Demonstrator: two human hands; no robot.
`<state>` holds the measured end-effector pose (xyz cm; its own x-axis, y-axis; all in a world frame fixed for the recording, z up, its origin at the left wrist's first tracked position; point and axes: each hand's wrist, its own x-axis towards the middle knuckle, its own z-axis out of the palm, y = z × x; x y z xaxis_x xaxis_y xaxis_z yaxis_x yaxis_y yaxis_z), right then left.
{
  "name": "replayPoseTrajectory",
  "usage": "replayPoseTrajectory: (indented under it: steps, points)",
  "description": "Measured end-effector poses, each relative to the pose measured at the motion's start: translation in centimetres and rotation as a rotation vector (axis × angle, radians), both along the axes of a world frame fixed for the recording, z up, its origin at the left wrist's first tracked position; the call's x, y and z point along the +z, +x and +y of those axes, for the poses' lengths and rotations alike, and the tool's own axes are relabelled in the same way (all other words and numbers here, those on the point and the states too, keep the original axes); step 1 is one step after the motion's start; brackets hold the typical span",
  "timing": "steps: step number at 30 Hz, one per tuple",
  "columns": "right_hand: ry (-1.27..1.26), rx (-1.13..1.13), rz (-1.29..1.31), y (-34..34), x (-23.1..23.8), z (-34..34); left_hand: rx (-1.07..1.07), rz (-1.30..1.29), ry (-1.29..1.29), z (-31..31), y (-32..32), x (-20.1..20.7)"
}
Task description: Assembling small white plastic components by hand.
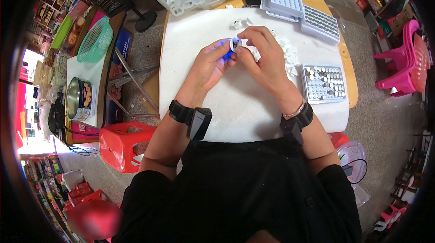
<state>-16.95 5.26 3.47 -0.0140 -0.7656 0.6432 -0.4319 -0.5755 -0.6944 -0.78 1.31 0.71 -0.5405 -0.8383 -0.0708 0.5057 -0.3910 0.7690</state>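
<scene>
Here, a small round piece (235,44), lit blue at one side, is held above the white counter (235,107) by the left hand (211,63) and pinched at its rim by the right hand (265,61)

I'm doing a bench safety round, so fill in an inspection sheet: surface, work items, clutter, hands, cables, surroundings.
Surface: white covering over a wooden table.
Work items: small round part, blue glow beside it; tray of silvery round pieces at right.
Clutter: loose white pieces heaped, partly hidden behind the right hand.
Hands: left hand and right hand both hold the part at the fingertips.
Cables: black cable loops at lower right, off the table.
Surroundings: red stool left, pink plastic chair right.
</scene>
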Motion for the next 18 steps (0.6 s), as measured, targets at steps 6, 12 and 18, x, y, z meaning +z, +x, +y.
replayPoseTrajectory:
  steps: [6, 12, 18]
  points:
    - [-0.186, -0.02, 0.238, 0.0, -0.8, -0.6, 0.037, -0.043, -0.003, 0.1, -0.3, 0.0]
    - [0.005, 0.066, 0.066, -0.1, -0.2, -0.2, 0.047, -0.109, -0.079, 0.0, 0.0, 0.2]
    - [0.192, 0.163, -0.162, -0.6, -0.2, -0.3, -0.046, -0.105, -0.054, 0.3, 0.2, 0.8]
